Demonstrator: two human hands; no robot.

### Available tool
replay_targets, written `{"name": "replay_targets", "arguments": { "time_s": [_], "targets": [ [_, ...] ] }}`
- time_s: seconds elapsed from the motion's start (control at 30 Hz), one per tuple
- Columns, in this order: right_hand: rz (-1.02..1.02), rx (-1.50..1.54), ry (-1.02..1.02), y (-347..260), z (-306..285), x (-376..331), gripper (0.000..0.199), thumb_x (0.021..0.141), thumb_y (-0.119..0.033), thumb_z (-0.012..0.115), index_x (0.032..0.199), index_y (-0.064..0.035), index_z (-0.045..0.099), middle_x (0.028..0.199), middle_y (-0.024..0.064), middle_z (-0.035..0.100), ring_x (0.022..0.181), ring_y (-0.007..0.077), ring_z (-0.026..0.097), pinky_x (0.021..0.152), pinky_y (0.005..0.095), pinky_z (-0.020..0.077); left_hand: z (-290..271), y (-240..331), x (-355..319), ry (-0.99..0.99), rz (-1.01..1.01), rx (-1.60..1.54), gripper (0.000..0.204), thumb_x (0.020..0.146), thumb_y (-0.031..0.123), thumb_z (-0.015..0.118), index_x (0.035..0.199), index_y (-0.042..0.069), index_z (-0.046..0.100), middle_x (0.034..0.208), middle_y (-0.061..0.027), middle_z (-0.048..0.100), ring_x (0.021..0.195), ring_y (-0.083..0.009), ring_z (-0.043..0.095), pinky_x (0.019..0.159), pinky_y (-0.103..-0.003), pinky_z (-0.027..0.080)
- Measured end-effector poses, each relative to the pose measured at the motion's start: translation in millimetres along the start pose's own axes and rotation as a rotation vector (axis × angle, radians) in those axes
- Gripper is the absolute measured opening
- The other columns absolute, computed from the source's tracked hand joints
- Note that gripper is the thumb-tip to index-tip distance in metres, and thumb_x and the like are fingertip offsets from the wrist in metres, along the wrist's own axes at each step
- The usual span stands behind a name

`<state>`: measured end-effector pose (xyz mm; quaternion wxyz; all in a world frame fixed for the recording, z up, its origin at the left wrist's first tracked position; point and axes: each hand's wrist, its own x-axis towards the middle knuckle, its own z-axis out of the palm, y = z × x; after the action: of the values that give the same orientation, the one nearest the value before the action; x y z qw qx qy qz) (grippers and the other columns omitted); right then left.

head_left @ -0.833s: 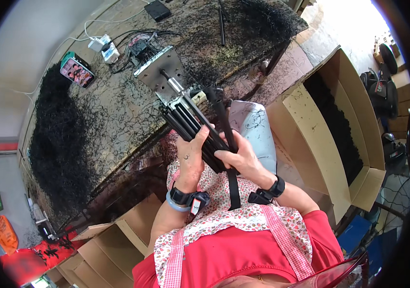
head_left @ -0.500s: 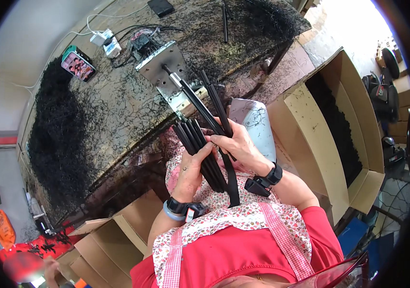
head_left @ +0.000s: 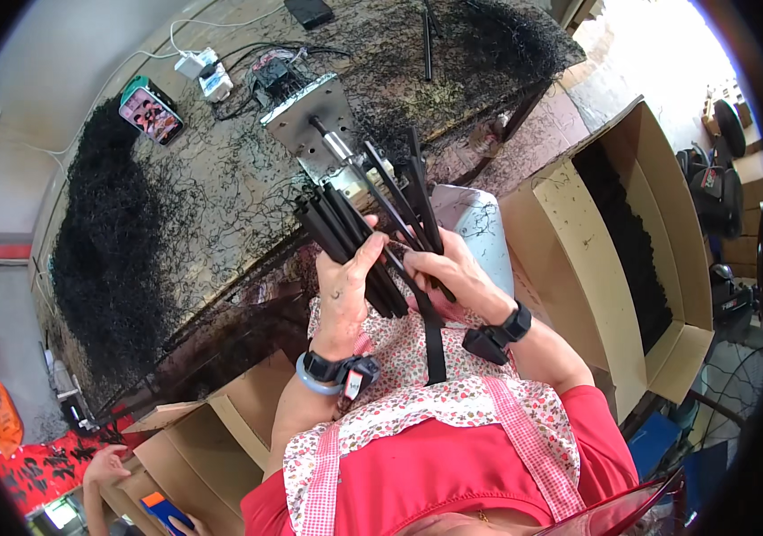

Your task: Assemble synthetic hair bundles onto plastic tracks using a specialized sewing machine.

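My left hand [head_left: 344, 284] is closed around a bundle of black tubes [head_left: 328, 221], thumb on top, their far ends pointing up and left. Close beside it, my right hand [head_left: 454, 270] grips a few more black tubes [head_left: 421, 198]. Beyond both hands, a metal spindle [head_left: 337, 146] sticks out of an upright metal plate [head_left: 305, 125] at the table's edge. A thin dark rod runs from near the spindle's tip toward my right fingers; I cannot tell whether it touches the tip. A black strap [head_left: 435, 344] hangs below my hands.
Black shavings [head_left: 104, 259] heap on the wooden table [head_left: 212, 214], with a phone [head_left: 151, 116] and power adapters [head_left: 212, 80] behind. At right, a cardboard box [head_left: 569, 241] holds black pieces. Another box [head_left: 194, 456] stands lower left, near another person's hand [head_left: 109, 466].
My left hand and its bundle have moved up and slightly left, toward the plate. The tubes in my right hand have tilted more upright. Another person's hands show more at lower left.
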<state>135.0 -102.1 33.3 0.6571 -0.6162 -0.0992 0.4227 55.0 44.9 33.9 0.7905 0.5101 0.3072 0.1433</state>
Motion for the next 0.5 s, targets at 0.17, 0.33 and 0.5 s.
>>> {"name": "replay_targets", "arguments": {
  "time_s": [0.17, 0.33, 0.5],
  "targets": [
    [-0.023, 0.134, 0.021, -4, 7, -30, 0.022, 0.084, -0.013, 0.063, 0.1, 0.0003, 0.06, 0.071, -0.0018, 0.056, 0.057, 0.0063, 0.053, 0.051, 0.0229, 0.0438, 12, -6, 8, -0.098, -0.055, -0.118, 0.028, 0.086, 0.014, 0.072, 0.108, 0.001, 0.062, 0.091, -0.0062, 0.066, 0.076, -0.0114, 0.061, 0.072, -0.025, 0.05],
    [-0.005, 0.014, 0.05, -7, 4, -8, 0.029, 0.085, -0.009, 0.065, 0.111, -0.0006, 0.058, 0.075, -0.0019, 0.057, 0.057, 0.0041, 0.05, 0.051, 0.02, 0.0394, 1, -10, -5, -0.112, -0.129, -0.118, 0.027, 0.087, 0.015, 0.071, 0.107, 0.001, 0.061, 0.087, -0.0046, 0.065, 0.075, -0.0112, 0.061, 0.07, -0.025, 0.049],
    [-0.003, -0.056, -0.086, -5, -3, 8, 0.03, 0.085, -0.009, 0.065, 0.113, -0.0002, 0.057, 0.075, 0.0002, 0.06, 0.056, 0.0049, 0.052, 0.049, 0.0195, 0.0396, -11, -6, -6, -0.087, -0.026, -0.019, 0.024, 0.089, 0.016, 0.068, 0.106, 0.001, 0.061, 0.085, -0.0045, 0.065, 0.076, -0.012, 0.062, 0.068, -0.025, 0.05]
  ]
}}
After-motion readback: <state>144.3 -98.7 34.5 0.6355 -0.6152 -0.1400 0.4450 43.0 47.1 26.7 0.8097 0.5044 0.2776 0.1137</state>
